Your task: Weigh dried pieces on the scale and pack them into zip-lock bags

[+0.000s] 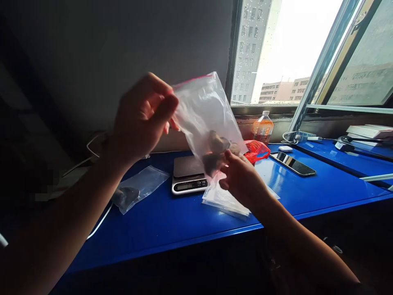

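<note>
A clear zip-lock bag (204, 106) with a red strip along its top edge is held up in the air, tilted. Several brownish, lumpy pieces (216, 143) lie in its lower part; their kind I cannot make out. My left hand (145, 108) pinches the bag's upper left corner. Lower down, my right hand (241, 176) grips the bag's bottom right part beside the pieces. Behind the bag stands a kitchen scale (187, 168) with a grey plate and a lit display, partly covered. Under my right hand lies a stack of flat clear bags (225, 200).
On the blue table (147, 233), left of the scale, lies another zip-lock bag (149, 182) with a dark piece inside. A red plastic bag (256, 150), an orange drink bottle (263, 126), a phone (294, 164) and a small white case (285, 148) are at the right. A window rises behind.
</note>
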Tool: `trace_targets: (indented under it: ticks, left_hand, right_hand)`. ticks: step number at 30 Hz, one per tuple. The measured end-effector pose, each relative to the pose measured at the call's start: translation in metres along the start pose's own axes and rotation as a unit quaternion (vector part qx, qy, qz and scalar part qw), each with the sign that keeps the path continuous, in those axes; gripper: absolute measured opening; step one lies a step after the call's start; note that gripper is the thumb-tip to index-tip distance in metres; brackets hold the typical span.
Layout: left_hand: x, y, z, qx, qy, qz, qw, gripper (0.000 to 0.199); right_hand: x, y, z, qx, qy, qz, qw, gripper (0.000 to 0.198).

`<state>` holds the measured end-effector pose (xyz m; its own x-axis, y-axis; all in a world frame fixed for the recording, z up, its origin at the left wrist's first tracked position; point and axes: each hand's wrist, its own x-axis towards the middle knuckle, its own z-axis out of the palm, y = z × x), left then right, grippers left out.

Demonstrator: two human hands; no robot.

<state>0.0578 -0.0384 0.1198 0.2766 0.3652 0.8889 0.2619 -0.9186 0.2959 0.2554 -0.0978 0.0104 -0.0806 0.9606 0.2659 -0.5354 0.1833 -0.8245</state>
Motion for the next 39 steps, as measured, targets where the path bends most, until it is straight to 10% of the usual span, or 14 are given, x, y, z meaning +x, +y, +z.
trace_targets:
  ticks: [6,10,13,17,21,28,33,39]
  left_hand:
    - [-0.030,-0.021,0.018,0.120,-0.253,-0.047,0.959,0.049]
    - [-0.058,-0.040,0.020,0.135,-0.326,-0.113,0.929,0.060]
    - [-0.077,-0.057,0.015,0.134,-0.333,-0.152,0.921,0.057]
    - [-0.094,-0.079,0.004,0.132,-0.307,-0.194,0.922,0.057]
    - [-0.104,-0.095,-0.003,0.144,-0.293,-0.223,0.918,0.056]
    - [-0.113,-0.108,-0.011,0.179,-0.348,-0.217,0.894,0.055]
    - [-0.112,-0.105,-0.014,0.179,-0.361,-0.227,0.887,0.056]
    - [-0.114,-0.107,-0.014,0.169,-0.365,-0.223,0.888,0.056]
  right_hand:
    - [-0.001,-0.034,-0.087,-0.198,0.099,-0.172,0.960,0.019]
    - [-0.005,-0.059,-0.164,-0.447,0.237,-0.294,0.811,0.026]
    - [-0.006,-0.072,-0.198,-0.613,0.217,-0.282,0.705,0.021]
    - [0.015,-0.079,-0.196,-0.751,0.153,-0.330,0.551,0.018]
    - [0.070,-0.087,-0.155,-0.829,0.097,-0.294,0.467,0.026]
    - [0.157,-0.109,-0.084,-0.897,0.035,-0.135,0.420,0.037]
    - [0.166,-0.118,-0.071,-0.875,0.046,-0.104,0.470,0.036]
    - [0.164,-0.124,-0.066,-0.894,0.072,-0.103,0.431,0.029]
